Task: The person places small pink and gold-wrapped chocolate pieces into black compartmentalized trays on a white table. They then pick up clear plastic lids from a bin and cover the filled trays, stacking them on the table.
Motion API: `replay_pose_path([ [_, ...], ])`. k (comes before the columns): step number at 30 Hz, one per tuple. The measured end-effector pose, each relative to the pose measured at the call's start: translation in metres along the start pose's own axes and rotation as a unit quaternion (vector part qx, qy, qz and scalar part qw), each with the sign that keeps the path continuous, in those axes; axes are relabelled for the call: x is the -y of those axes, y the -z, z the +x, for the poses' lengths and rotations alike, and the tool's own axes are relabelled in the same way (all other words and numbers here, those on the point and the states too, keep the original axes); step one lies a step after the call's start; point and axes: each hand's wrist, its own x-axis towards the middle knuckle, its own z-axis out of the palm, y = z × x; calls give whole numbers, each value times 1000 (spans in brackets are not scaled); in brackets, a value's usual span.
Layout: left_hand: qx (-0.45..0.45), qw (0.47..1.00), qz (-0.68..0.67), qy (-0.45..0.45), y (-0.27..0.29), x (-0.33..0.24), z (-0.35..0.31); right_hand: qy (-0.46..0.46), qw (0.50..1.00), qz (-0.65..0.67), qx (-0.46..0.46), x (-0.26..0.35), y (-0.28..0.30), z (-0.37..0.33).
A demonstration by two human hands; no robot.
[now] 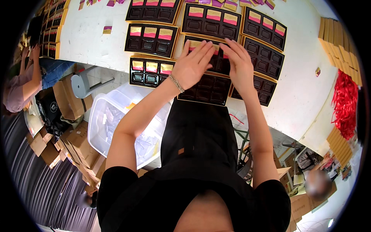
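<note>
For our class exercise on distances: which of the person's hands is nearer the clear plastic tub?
Left. In the picture, the left hand is above and right of the tub; the right hand is farther right.

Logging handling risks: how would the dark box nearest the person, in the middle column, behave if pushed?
The dark box looks low and flat, so it would probably slide rather than tip. Its compartments look empty, so it is likely light. The box to its right sits close; pushing rightward might nudge it.
</note>
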Motion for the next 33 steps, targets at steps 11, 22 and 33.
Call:
replay_pose_path([
  [11,75,996,47,20,-5,-3,-6,17,962,-234,140,3,-10,-30],
  [22,46,998,0,35,20,14,-5,15,982,-160,99,12,5,-10],
  [33,-198,885,-11,422,90,339,69,229,973,-10,-25,58,-116,319],
])
